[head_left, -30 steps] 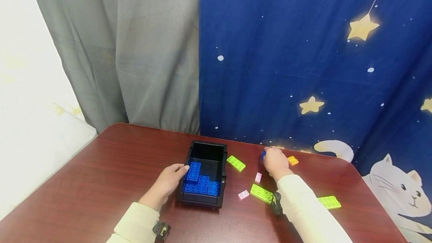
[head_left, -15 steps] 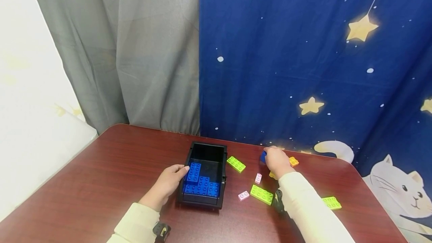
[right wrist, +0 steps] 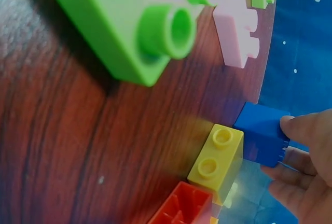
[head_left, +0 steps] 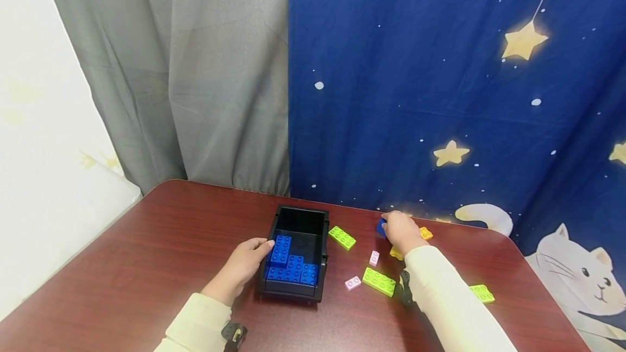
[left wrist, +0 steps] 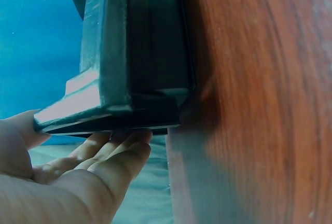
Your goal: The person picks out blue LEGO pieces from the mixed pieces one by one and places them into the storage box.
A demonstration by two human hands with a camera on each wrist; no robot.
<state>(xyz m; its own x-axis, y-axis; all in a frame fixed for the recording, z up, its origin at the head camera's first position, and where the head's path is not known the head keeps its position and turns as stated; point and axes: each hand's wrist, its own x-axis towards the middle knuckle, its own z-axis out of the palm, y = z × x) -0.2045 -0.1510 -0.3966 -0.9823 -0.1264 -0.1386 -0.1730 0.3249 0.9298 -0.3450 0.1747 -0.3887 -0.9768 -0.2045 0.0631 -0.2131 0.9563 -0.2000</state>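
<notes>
My left hand (head_left: 243, 263) grips the left wall of a black bin (head_left: 304, 220), its thumb over the rim and its fingers against the outside, as the left wrist view (left wrist: 98, 164) shows. Blue building bricks (head_left: 292, 268) lie studs up at the near end inside the bin. Toward the table's far edge, my right hand (head_left: 402, 232) pinches another blue brick (right wrist: 261, 132) between thumb and fingers. In the right wrist view this brick is beside a yellow brick (right wrist: 217, 154), with a red brick (right wrist: 181, 206) close by.
Right of the bin lie lime green bricks (head_left: 379, 281), (head_left: 342, 237) and two pink bricks (head_left: 374, 257). An orange brick (head_left: 426, 233) is just beyond my right hand. Another green brick (head_left: 483, 293) shows past my right sleeve. Curtains (head_left: 230, 96) hang behind the table (head_left: 161, 254).
My right forearm has shifted slightly to the right, and the yellow brick below that hand has come into view. My left hand and the bin stay as they were.
</notes>
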